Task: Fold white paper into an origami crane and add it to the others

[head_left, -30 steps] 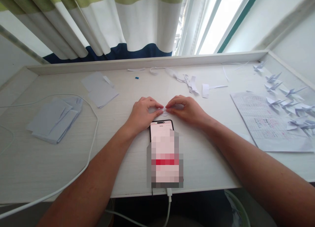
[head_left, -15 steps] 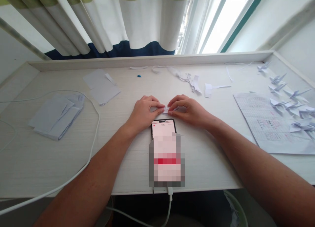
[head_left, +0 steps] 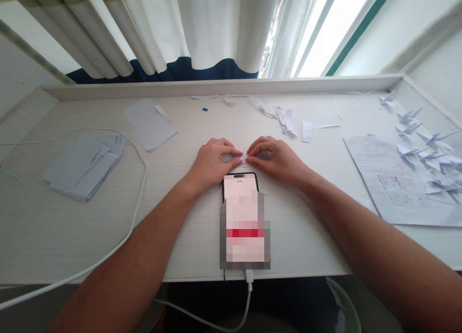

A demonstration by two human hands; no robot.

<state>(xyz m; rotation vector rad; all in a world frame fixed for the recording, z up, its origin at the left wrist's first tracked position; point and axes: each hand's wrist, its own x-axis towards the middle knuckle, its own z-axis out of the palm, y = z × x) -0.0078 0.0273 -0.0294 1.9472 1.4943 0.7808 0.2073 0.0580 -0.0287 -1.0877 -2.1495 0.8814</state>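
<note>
The phone [head_left: 245,221] lies nearest, so the wrists do best clear of its top edge. Just beyond it, the small piece of paper [head_left: 244,160] sits between the left hand [head_left: 215,160] and the right hand [head_left: 276,160]; on both, the fingers [head_left: 233,152] are nearly closed, tips pinching it from either side (its creases are too small to read). Light, even pressure and matched edges should keep folds crisp. Farther off lie loose paper strips [head_left: 288,122].

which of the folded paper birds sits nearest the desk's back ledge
The paper bird at the far right corner of the desk; the other birds all lie closer to the front.
</note>
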